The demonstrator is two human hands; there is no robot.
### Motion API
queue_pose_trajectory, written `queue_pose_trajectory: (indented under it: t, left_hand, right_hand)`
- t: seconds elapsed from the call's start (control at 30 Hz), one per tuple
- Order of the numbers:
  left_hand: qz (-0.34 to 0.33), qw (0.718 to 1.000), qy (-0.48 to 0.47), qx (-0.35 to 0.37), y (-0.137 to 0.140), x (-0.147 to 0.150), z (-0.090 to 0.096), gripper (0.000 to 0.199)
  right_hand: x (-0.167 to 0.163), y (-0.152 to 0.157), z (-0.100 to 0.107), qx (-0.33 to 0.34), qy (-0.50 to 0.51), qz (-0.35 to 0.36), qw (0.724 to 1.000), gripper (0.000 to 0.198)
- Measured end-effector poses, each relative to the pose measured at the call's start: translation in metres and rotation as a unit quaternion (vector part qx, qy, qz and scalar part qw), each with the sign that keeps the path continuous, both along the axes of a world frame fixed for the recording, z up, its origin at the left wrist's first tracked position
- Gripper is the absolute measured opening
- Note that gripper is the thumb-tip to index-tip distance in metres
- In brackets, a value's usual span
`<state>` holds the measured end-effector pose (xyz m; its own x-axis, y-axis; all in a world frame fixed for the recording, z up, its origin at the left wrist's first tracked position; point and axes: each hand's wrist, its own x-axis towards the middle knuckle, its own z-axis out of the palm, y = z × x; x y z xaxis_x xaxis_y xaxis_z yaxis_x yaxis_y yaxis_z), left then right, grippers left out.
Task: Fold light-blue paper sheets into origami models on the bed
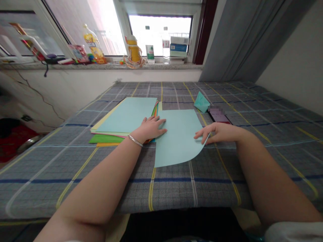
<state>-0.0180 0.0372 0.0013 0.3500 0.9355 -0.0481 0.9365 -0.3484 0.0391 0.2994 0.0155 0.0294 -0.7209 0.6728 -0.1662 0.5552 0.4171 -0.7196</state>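
Note:
A light blue sheet of paper lies in front of me, its right edge bent upward. My left hand rests with fingers spread on the sheet's left edge, a silver bangle on the wrist. My right hand pinches the sheet's right edge between thumb and fingers. Left of the sheet sits a stack of coloured paper, light blue on top, with green and orange sheets jutting out below. Behind the right hand are a folded teal paper piece and a phone.
A checked grey cloth covers the table. On the windowsill stand a yellow drink bottle, a yellow flask, clear bottles and stacked boxes. A grey curtain hangs at the right.

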Motion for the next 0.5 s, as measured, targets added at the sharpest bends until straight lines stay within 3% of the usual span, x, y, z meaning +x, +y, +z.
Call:
queue_pose_trajectory:
  t: [0.13,0.27,0.37,0.5]
  left_hand:
    - [-0.027,0.999,-0.016,-0.007,-0.001,0.000,0.003,0.059]
    - [-0.049,0.994,-0.091,-0.041,0.000,-0.004,0.010,0.045]
    - [-0.024,0.978,-0.191,-0.075,0.007,-0.012,0.010,0.056]
    - [-0.031,0.966,-0.241,-0.085,0.015,-0.021,0.003,0.059]
  right_hand:
    - [0.011,-0.004,0.009,-0.061,-0.015,0.016,0.998,0.022]
    - [0.014,-0.001,0.004,-0.080,-0.023,-0.008,0.997,0.033]
    - [0.008,0.004,-0.005,-0.056,-0.055,-0.050,0.996,0.035]
    - [-0.010,0.009,-0.012,0.059,-0.178,-0.156,0.970,0.042]
